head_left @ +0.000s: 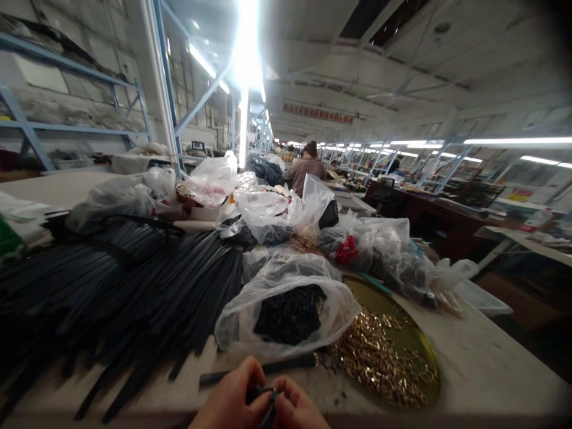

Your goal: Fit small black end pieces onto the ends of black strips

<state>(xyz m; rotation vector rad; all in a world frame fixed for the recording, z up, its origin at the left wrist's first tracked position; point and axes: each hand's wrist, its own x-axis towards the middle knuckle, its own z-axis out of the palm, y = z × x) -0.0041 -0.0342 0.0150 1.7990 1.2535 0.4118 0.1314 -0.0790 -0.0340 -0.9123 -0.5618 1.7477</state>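
At the bottom edge of the head view, my left hand (232, 398) and my right hand (298, 408) meet over the table's near edge. Both pinch the same black strap (267, 400), which loops between the fingers. Another black strap (263, 367) lies flat on the table just beyond my hands. Right of them a round gold tray (422, 351) holds many small gold metal fittings (379, 363). Straight ahead sits an open clear plastic bag (286, 307) full of small black pieces.
A large heap of black straps (116, 286) covers the left of the table. Several clear plastic bags (268, 208) of parts crowd the middle and back. A person (307, 167) stands far down the row. Blue metal shelving (67, 119) lines the left wall.
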